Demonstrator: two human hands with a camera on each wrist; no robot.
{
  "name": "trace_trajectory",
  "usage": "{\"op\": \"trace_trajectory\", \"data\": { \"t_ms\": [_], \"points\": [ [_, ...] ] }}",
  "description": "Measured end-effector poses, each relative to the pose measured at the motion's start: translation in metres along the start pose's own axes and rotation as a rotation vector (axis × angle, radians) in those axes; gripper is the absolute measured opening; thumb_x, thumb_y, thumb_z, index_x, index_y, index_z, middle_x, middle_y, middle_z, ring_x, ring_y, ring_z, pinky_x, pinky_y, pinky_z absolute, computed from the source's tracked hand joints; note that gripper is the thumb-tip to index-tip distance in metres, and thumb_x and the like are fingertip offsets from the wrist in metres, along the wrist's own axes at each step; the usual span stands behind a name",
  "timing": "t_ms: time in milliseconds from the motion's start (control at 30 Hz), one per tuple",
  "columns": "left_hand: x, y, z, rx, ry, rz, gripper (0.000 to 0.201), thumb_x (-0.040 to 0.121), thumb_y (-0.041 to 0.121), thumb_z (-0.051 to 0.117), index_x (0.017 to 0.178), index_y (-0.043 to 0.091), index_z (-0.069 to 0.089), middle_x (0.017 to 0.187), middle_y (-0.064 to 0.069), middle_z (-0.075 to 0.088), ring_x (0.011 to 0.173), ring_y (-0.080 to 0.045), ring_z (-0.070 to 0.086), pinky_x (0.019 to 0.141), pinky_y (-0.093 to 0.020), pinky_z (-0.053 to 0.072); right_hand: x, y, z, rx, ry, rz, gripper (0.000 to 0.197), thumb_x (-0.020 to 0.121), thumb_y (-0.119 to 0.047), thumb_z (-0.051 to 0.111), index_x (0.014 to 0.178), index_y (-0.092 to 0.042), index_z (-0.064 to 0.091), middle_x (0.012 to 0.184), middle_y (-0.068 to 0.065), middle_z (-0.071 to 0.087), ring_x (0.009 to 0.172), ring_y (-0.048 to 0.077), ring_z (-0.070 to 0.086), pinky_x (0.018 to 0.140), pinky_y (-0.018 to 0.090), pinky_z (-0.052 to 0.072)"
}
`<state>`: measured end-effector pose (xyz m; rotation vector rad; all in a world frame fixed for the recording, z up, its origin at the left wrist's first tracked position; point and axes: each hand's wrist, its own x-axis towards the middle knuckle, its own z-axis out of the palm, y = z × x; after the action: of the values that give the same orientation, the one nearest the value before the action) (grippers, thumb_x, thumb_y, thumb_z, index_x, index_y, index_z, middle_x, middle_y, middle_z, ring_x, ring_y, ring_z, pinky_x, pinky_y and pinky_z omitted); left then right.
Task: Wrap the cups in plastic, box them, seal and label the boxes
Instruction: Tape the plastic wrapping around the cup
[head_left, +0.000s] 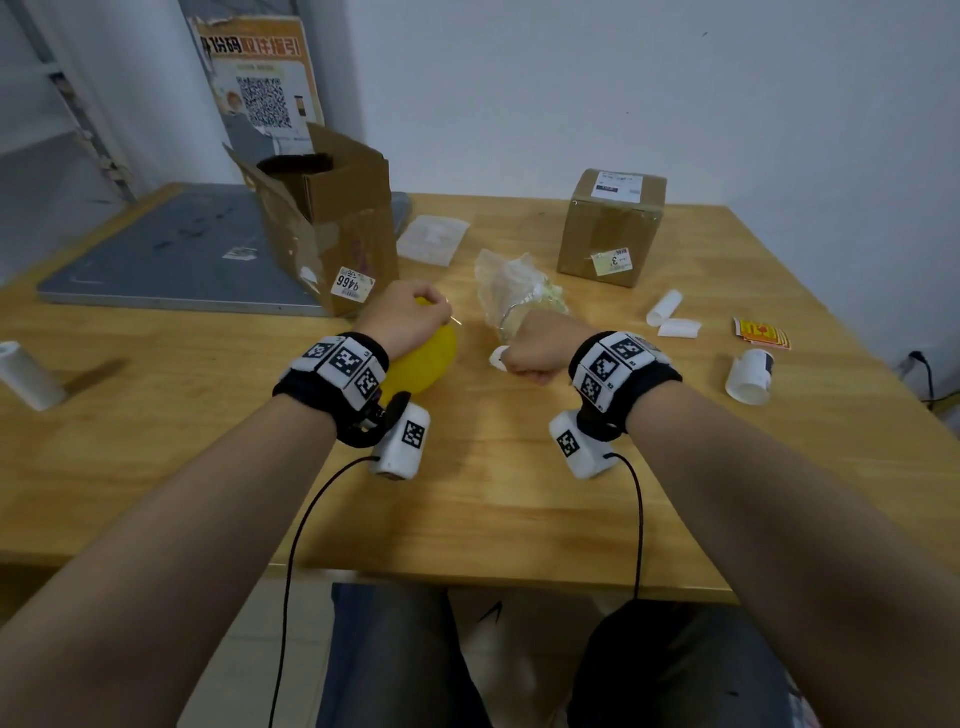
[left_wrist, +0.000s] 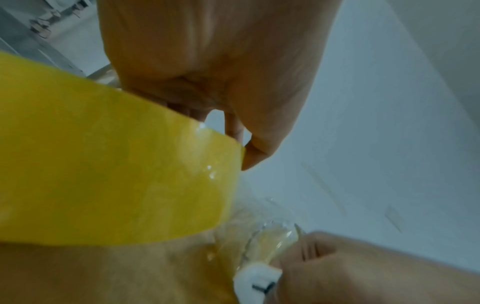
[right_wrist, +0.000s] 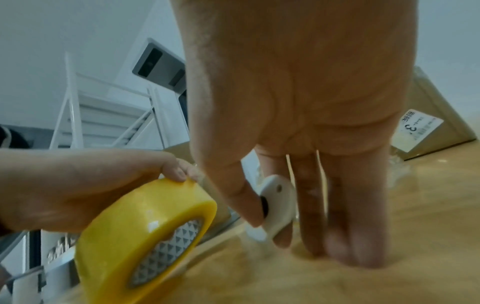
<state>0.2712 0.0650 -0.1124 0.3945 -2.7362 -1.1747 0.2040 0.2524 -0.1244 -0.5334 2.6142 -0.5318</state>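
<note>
My left hand (head_left: 410, 319) grips a yellow tape roll (head_left: 423, 361) that stands on edge on the wooden table (head_left: 519, 493); in the right wrist view its fingertips (right_wrist: 179, 172) curl over the roll's (right_wrist: 145, 224) top. The left wrist view shows the roll (left_wrist: 116, 164) filling the left side. My right hand (head_left: 540, 348) holds a small white cutter (head_left: 500, 358) between thumb and fingers; the cutter (right_wrist: 278, 205) is near the table surface. A cup wrapped in clear plastic (head_left: 514, 291) lies just beyond the right hand. An open cardboard box (head_left: 322, 218) stands behind the left hand. A sealed, labelled box (head_left: 613, 228) stands at the back right.
A grey board (head_left: 171, 254) lies at the back left. A white paper cup (head_left: 750, 376) lies on its side at right, near red-yellow stickers (head_left: 761, 332) and white paper rolls (head_left: 670, 314). A flat plastic bag (head_left: 434, 239) lies between the boxes. A white roll (head_left: 26, 374) sits at far left.
</note>
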Motion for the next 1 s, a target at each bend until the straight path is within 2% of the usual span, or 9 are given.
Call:
{"op": "trace_trajectory", "data": {
  "t_ms": [133, 233, 367, 433, 500, 600, 700, 833, 1000],
  "points": [
    [-0.012, 0.017, -0.012, -0.258, -0.045, -0.017, 0.010, 0.098, 0.022, 0.055, 0.093, 0.021, 0.063, 0.092, 0.001, 0.060, 0.081, -0.023, 0.053, 0.059, -0.029, 0.036, -0.016, 0.014, -0.011, -0.059, -0.075, 0.067, 0.011, 0.082, -0.018, 0.061, 0.072, -0.012, 0.060, 0.064, 0.005, 0.056, 0.056, 0.023, 0.049, 0.061, 0.029, 0.043],
    [-0.026, 0.031, -0.006, -0.460, -0.162, -0.061, 0.016, 0.101, 0.017, 0.050, 0.089, 0.024, 0.058, 0.104, 0.000, 0.061, 0.083, -0.023, 0.054, 0.061, -0.028, 0.043, -0.028, 0.029, -0.014, -0.239, -0.116, 0.145, 0.024, 0.089, -0.020, 0.059, 0.067, -0.014, 0.052, 0.061, 0.003, 0.048, 0.051, 0.020, 0.040, 0.056, 0.025, 0.035],
    [-0.041, 0.047, 0.010, -0.538, -0.268, -0.030, 0.018, 0.103, 0.013, 0.046, 0.094, 0.025, 0.057, 0.091, 0.002, 0.052, 0.075, -0.017, 0.051, 0.061, -0.026, 0.042, -0.045, 0.041, -0.024, -0.321, -0.142, 0.200, 0.046, 0.103, -0.047, 0.046, 0.066, -0.019, 0.046, 0.065, 0.003, 0.045, 0.056, 0.020, 0.042, 0.061, 0.030, 0.037],
    [-0.047, 0.052, 0.018, -0.565, -0.311, -0.008, 0.018, 0.105, 0.015, 0.044, 0.096, 0.027, 0.055, 0.090, 0.002, 0.051, 0.073, -0.015, 0.052, 0.057, -0.025, 0.044, -0.050, 0.044, -0.031, -0.139, 0.029, 0.105, 0.045, 0.107, -0.052, 0.037, 0.077, -0.021, 0.049, 0.072, 0.000, 0.047, 0.066, 0.018, 0.047, 0.070, 0.032, 0.040],
    [-0.051, 0.055, 0.025, -0.606, -0.356, -0.005, 0.016, 0.107, 0.016, 0.043, 0.103, 0.027, 0.054, 0.089, 0.000, 0.054, 0.064, -0.013, 0.061, 0.051, -0.023, 0.048, -0.056, 0.046, -0.036, 0.275, 0.266, -0.071, 0.048, 0.108, -0.054, 0.034, 0.093, -0.019, 0.062, 0.086, -0.003, 0.058, 0.075, 0.015, 0.056, 0.070, 0.031, 0.043],
    [-0.056, 0.057, 0.034, -0.666, -0.389, -0.023, 0.014, 0.108, 0.016, 0.043, 0.112, 0.027, 0.051, 0.092, -0.005, 0.062, 0.063, -0.014, 0.068, 0.052, -0.027, 0.053, -0.068, 0.040, -0.035, 0.543, 0.285, -0.239, 0.043, 0.100, -0.060, 0.052, 0.108, -0.025, 0.075, 0.103, -0.004, 0.072, 0.083, 0.016, 0.070, 0.062, 0.030, 0.049],
    [-0.058, 0.058, 0.039, -0.711, -0.386, -0.044, 0.013, 0.108, 0.018, 0.043, 0.113, 0.027, 0.050, 0.089, -0.006, 0.070, 0.066, -0.018, 0.072, 0.053, -0.031, 0.055, -0.069, 0.037, -0.025, 0.453, 0.330, -0.289, 0.022, 0.089, -0.043, 0.077, 0.100, -0.024, 0.079, 0.095, -0.008, 0.074, 0.079, 0.011, 0.070, 0.059, 0.031, 0.056],
    [-0.064, 0.062, 0.042, -0.717, -0.326, -0.079, 0.011, 0.108, 0.022, 0.046, 0.118, 0.026, 0.049, 0.089, -0.005, 0.065, 0.055, -0.013, 0.070, 0.048, -0.026, 0.053, -0.065, 0.037, -0.020, 0.517, 0.493, -0.334, 0.012, 0.091, -0.023, 0.079, 0.093, -0.011, 0.081, 0.087, 0.000, 0.076, 0.071, 0.014, 0.070, 0.059, 0.031, 0.059],
    [-0.067, 0.066, 0.046, -0.776, -0.281, -0.171, 0.026, 0.108, 0.036, 0.049, 0.130, 0.025, 0.041, 0.089, -0.006, 0.066, 0.049, -0.015, 0.069, 0.043, -0.026, 0.052, -0.069, 0.037, -0.020, 0.453, 0.518, -0.420, 0.005, 0.089, -0.018, 0.080, 0.084, -0.019, 0.079, 0.083, -0.008, 0.075, 0.072, 0.019, 0.072, 0.064, 0.028, 0.060]
  ]
}}
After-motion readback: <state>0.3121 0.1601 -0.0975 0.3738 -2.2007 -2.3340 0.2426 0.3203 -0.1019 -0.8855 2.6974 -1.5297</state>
